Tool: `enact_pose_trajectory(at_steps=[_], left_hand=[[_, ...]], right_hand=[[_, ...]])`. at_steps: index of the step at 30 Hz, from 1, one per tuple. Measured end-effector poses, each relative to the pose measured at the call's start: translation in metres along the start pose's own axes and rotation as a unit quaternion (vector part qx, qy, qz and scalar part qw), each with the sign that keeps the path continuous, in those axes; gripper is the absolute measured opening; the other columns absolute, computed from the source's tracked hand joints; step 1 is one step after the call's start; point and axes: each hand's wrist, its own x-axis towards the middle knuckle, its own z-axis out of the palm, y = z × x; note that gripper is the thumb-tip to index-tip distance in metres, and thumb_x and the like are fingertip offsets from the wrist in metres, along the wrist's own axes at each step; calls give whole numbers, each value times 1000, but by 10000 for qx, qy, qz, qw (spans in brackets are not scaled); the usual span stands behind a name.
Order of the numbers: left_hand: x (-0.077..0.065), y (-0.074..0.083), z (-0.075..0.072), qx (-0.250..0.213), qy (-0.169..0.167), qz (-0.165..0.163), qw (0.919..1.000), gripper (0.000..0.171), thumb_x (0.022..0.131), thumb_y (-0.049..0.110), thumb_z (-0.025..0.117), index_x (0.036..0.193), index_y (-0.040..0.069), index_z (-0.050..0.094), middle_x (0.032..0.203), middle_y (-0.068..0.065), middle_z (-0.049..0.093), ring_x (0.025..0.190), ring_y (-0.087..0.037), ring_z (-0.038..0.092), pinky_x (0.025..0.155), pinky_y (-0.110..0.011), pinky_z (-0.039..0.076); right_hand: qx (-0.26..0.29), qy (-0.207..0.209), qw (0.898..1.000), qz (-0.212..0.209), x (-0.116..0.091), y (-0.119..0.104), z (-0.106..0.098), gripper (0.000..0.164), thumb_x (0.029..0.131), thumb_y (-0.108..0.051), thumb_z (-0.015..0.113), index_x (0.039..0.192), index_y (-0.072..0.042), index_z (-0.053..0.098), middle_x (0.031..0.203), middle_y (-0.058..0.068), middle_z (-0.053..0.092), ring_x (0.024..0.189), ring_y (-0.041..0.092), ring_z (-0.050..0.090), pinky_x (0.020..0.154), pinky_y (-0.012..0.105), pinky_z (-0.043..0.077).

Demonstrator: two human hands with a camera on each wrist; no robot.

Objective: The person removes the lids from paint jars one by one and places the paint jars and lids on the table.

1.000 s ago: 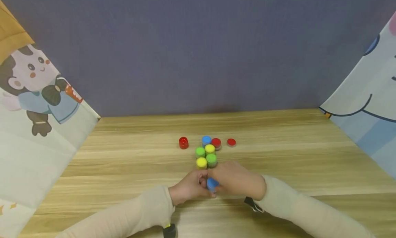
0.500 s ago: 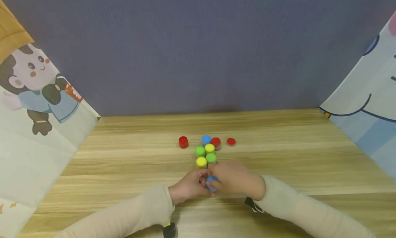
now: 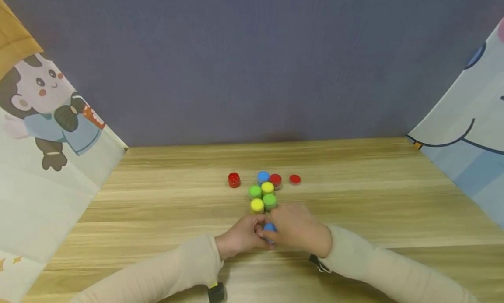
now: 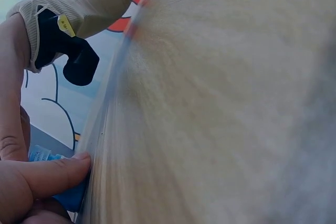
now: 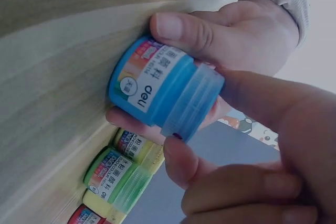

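Note:
A small blue paint jar (image 5: 152, 80) with a translucent ribbed lid (image 5: 195, 100) stands on the table between both hands, seen close in the right wrist view. My left hand (image 3: 241, 238) grips the jar's body low down, its thumb along one side and a finger on the other. My right hand (image 3: 301, 230) pinches the lid between thumb and forefinger, while its other fingers are curled. In the left wrist view, the left thumb partly hides the blue jar (image 4: 73, 198).
Just beyond the hands stand yellow (image 3: 257, 205) and green (image 3: 269, 201) jars in a cluster, with a blue jar (image 3: 263, 177) and a red jar (image 3: 275, 181) behind. A lidless red pot (image 3: 234, 180) is on the left; a flat red lid (image 3: 295, 179) lies on the right.
My right hand has turned slightly at the lid, and its thumb now covers more of the blue top. The left hand keeps its grip, nearly still.

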Motion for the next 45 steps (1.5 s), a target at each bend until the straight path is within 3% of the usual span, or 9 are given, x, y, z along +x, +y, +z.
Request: enact_pose_trajectory(at_steps=[6,15,23,27,31,36,45], left_hand=[[0,0,-1,-41,-55,74,9999,34,71,-10,74,100,1,62,62,1,57,56,-7,49,54,-17,41],[-2,0,-2,-80,-140,44,9999,46,72,-11,73,114,2,61,67,0,63,58,-6,53,53,-16,41],[-3,1,-2,82,-38,-14,10000,41,72,-7,75,109,4,63,59,2,55,51,-5,44,48,-17,35],[-2,1,-2,28,-78,25,10000,45,71,-10,73,112,3,62,66,1,59,57,-6,49,54,-17,41],[-1,1,-1,-138,-137,22,9998,42,72,-12,71,111,1,61,75,-5,65,65,-8,57,63,-20,49],[0,1,0,-102,-19,-50,9999,32,72,-9,74,100,1,63,77,-9,69,65,-8,60,64,-21,49],[0,1,0,-171,-42,-83,9998,31,72,-11,73,99,0,62,81,-12,70,69,-10,63,65,-23,51]], right_hand=[[-86,-22,9997,-243,2,2,-1,42,82,-40,70,56,-17,46,50,-7,35,45,6,34,41,20,28],[-31,-349,9967,-732,0,6,-8,22,77,-26,77,81,-12,61,62,-8,45,54,5,40,48,20,37],[-162,-495,9912,-1215,-2,7,-12,39,79,-17,76,117,-16,63,60,-10,41,52,4,37,46,20,36],[148,-452,9934,-1047,-4,6,-9,36,80,-24,75,111,-14,60,63,-10,46,54,4,42,50,20,40],[96,54,9981,-603,-6,2,-3,24,84,-32,69,89,-11,58,58,-8,44,49,4,40,44,20,35],[-290,566,9978,-163,-8,-4,1,41,86,-42,65,61,-16,47,50,-8,34,42,5,31,37,18,23],[-403,820,9956,-187,-6,-1,9,53,85,-47,64,51,-19,35,45,-11,23,39,3,24,36,17,16]])
